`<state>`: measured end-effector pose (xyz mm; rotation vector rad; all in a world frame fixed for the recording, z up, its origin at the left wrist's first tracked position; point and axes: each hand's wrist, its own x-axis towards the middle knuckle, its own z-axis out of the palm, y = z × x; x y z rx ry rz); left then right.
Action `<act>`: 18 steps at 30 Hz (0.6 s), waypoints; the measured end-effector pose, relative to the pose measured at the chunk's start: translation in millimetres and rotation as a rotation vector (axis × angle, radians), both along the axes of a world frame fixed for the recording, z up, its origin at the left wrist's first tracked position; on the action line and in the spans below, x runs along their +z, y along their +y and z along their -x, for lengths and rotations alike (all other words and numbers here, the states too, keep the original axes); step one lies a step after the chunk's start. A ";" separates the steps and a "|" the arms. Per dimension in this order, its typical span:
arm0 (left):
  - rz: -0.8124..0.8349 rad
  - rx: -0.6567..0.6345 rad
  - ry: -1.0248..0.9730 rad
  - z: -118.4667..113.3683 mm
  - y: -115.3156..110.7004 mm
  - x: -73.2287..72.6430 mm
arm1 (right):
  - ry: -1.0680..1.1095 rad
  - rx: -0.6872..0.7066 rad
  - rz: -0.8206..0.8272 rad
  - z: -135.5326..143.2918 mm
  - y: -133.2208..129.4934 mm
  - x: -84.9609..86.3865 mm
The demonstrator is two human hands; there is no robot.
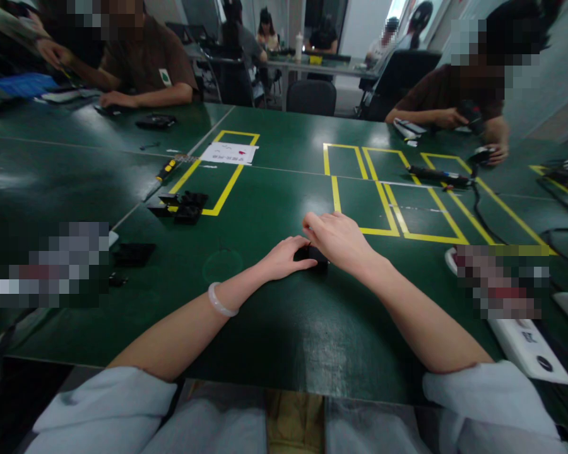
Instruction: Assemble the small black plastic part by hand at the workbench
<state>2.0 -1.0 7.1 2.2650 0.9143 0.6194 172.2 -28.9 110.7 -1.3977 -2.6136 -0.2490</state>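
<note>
A small black part (318,258) rests on the green table in front of me. My left hand (284,257) grips its left side between thumb and fingers, with a pale bracelet on the wrist. Over the part is my right hand (337,238), its fingers curled and pressed together; whatever they hold is hidden. Left of my hands, several black parts (189,207) lie in a heap on the yellow tape outline. Another flat black piece (135,253) is farther left.
Beyond the heap lie a yellow-and-black screwdriver (166,170) and a white paper sheet (230,153). A black cylindrical tool (438,176) with a cable is at right. White power strips (530,350) flank me. Two people work across the green table (284,148).
</note>
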 end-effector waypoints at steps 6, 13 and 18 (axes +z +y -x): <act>-0.005 0.007 0.014 0.1 0.7 -2.1 | 0.006 0.038 0.083 -7.1 0.4 8.8; -0.004 0.014 0.020 -0.4 0.0 -0.6 | -0.105 0.006 0.069 -8.4 7.7 11.7; -0.019 0.010 0.032 -0.1 -1.0 0.9 | -0.045 -0.043 0.104 -9.1 8.3 12.3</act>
